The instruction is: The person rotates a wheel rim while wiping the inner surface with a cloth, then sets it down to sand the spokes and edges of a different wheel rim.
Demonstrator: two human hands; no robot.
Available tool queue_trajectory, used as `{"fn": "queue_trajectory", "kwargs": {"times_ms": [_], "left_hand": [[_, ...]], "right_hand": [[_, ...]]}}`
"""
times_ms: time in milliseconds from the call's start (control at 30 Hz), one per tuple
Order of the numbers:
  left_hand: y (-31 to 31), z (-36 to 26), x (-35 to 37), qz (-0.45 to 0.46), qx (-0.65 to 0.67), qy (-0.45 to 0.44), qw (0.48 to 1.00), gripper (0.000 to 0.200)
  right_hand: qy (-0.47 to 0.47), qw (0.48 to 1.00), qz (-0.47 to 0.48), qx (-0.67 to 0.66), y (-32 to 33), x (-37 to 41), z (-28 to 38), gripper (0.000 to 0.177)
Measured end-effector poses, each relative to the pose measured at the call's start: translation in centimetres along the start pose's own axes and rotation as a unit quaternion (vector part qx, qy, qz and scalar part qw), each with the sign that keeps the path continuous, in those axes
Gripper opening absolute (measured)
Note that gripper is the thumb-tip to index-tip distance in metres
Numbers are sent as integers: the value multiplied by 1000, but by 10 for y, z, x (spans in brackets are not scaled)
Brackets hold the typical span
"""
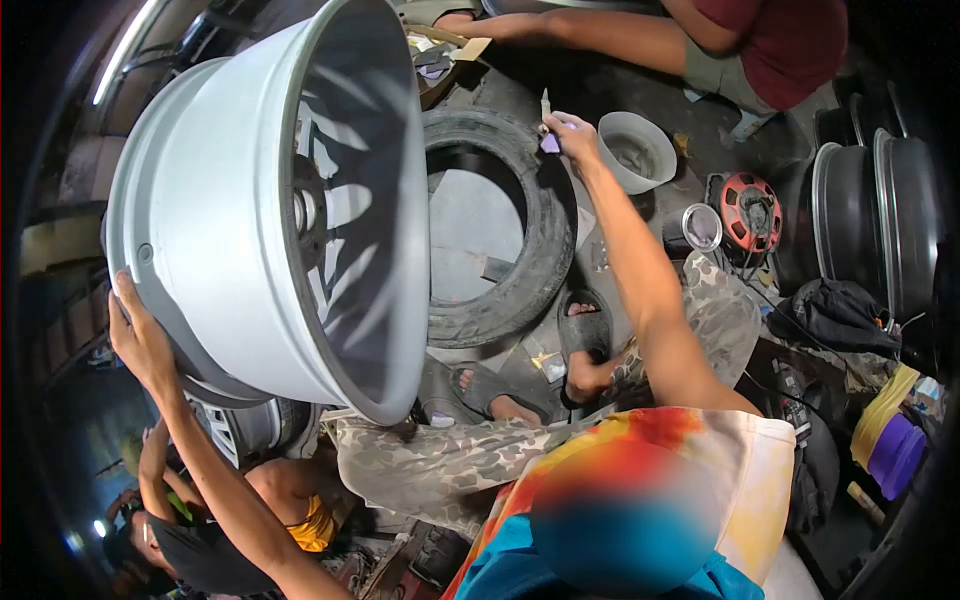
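A large silver wheel rim (225, 200) stands tilted at the left, its open barrel facing right. My left hand (145, 335) holds it by the lower left lip, thumb and fingers against the metal. Away from the rim, my right hand (572, 137) is closed around a small tool with a pale, pointed tip (545, 103). A purple piece (550, 144) shows beneath those fingers; its kind is unclear. Below that hand lies a black tire (548, 215) on the floor, partly hidden by the rim.
A whitish bucket (638, 150) and an open can (702, 228) stand right of the tire. Beside them sits a red round device (750, 212) with cables. Dark wheels (850, 220) line the right. One person (770, 50) sits opposite; another (180, 530) is at lower left.
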State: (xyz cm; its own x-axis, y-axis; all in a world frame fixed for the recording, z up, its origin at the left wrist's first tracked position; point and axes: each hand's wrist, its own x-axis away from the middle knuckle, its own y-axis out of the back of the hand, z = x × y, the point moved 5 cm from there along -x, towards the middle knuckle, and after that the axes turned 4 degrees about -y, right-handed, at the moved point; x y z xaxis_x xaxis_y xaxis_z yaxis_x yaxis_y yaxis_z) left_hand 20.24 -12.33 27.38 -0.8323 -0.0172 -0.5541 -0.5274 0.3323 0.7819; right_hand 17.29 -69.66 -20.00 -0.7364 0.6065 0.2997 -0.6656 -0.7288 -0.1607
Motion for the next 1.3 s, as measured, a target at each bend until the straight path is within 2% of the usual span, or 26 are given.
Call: {"fn": "queue_trajectory", "kwargs": {"times_ms": [33,67,133,233,300,367,433,467,500,567,600,700,733,800,833,867,933,967,1033,1067,1100,1133,1167,1200,1233,1300], "left_hand": [[-2,1,0,1,2,0,1000,61],[-2,1,-1,5,5,-4,1000,61],[2,0,-1,4,3,-8,1000,60],[1,-13,4,9,14,-10,1000,60],[3,-19,6,4,10,-17,1000,60],[4,-14,6,-3,9,-17,1000,58],[3,-14,4,-3,13,-20,1000,57],[4,-15,3,9,18,-4,1000,57],[4,-14,3,19,24,13,999,57],[4,-12,4,14,17,8,1000,56],[4,-12,3,13,10,-1,1000,56],[3,-17,4,-8,11,-33,999,56],[2,-18,6,-11,12,-30,999,56],[2,-19,5,-10,21,-21,1000,54],[2,-20,6,-5,29,-14,999,52],[2,-19,7,11,21,15,1000,51],[0,-7,2,-2,22,-17,1000,55],[-2,-2,-2,-12,8,-38,999,58],[-4,3,-12,-13,-23,-14,1000,68],[-5,7,-17,-53,-54,-22,997,77],[-8,10,-23,-54,-57,-18,997,77],[-10,10,-30,-55,-76,-21,995,79],[-11,10,-37,-55,-95,-24,994,80],[-11,8,-47,-57,-95,-23,994,80],[-15,7,-57,-17,-83,-27,996,80],[-26,7,-78,21,-71,-34,997,81]], "right_hand": [[-55,996,40,-51,-2,6,15,27],[-52,996,40,-51,1,-2,14,27],[-173,981,89,-18,-3,-26,-5,24],[-174,982,61,37,-4,-58,-8,19],[-159,984,27,77,0,-76,2,24],[-155,982,-81,68,13,-118,1,31],[-240,931,-223,161,21,-82,39,44],[-130,952,-190,200,30,-163,-29,56],[-171,938,-130,272,11,-85,35,54],[-50,942,-73,324,3,-120,-17,42],[-30,950,-99,295,-6,-100,-17,33],[45,964,-59,257,-25,-63,-22,29],[48,963,-57,258,-31,-46,-16,29],[-21,988,59,143,-52,-13,10,26],[-18,987,66,147,-57,-9,28,26],[35,986,94,136,-65,-4,51,27],[145,974,118,127,-85,21,117,32],[203,964,113,127,-95,42,161,35],[420,890,120,129,-118,77,233,38],[459,868,92,164,-126,100,264,39],[498,842,62,197,-133,132,297,41],[468,854,175,141,-146,162,326,39],[470,853,177,140,-160,166,340,39],[562,799,171,129,-173,175,355,37],[646,737,162,115,-185,184,364,35],[621,755,181,104,-207,179,366,38]]}}
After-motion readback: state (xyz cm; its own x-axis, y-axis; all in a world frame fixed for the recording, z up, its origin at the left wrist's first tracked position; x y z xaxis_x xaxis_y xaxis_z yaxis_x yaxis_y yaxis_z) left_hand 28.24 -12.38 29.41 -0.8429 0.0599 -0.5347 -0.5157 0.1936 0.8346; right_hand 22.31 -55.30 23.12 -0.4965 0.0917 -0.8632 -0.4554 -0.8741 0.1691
